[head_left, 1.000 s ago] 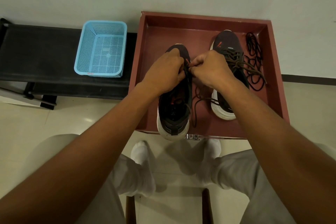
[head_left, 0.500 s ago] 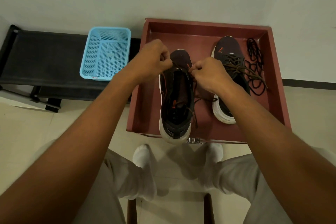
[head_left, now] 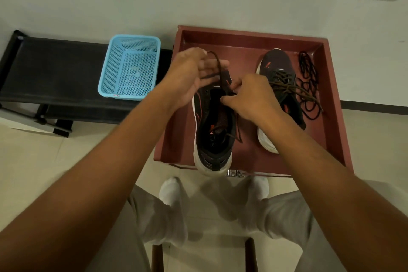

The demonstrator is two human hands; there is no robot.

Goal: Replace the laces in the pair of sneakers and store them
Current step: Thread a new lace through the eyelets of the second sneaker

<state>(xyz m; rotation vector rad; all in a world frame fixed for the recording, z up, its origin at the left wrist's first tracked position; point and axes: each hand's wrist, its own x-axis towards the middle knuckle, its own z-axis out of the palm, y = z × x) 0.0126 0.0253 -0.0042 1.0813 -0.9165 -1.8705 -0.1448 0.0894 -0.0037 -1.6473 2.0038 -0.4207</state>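
Left hand (head_left: pixel 189 73) fingers spread, brown lace (head_left: pixel 217 66) looped over them, right hand (head_left: pixel 251 97) pinching same lace at left sneaker (head_left: pixel 214 130) eyelets (tray (head_left: pixel 331 117)), laced sneaker (head_left: pixel 280 86) beside it.

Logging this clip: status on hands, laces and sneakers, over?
Left hand open, brown lace looped over its fingers; right hand pinching lace at near sneaker. Far sneaker laced. Black laces loose in tray, clear.

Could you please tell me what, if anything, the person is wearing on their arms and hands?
Nothing: the left hand and right hand are bare, without gloves, rings, watch or bracelets, and both forearms show no sleeves anywhere in view.
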